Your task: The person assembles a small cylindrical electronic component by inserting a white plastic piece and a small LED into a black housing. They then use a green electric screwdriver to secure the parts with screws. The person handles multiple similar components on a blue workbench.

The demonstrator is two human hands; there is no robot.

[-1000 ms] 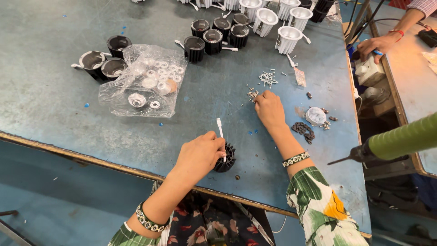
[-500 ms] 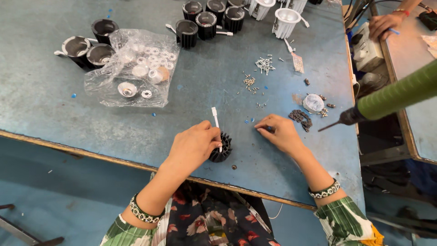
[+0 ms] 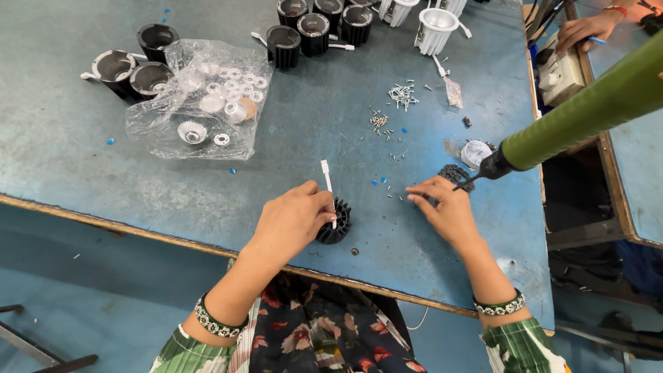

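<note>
Black finned heat sink (image 3: 336, 224) near bench edge, clasped by curled left hand (image 3: 295, 217), white wire upright | right hand (image 3: 445, 207) fingers pinched low by loose screws (image 3: 402, 94) | blue-grey metal bench (image 3: 83, 166); green power screwdriver (image 3: 587, 110) overhead

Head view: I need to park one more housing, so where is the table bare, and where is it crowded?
Bare table lies left of the plastic bag, along the near edge, and between the bag and the left hand. It is crowded around the loose screws, the black housings at the back, and by the right hand under the green driver.
</note>
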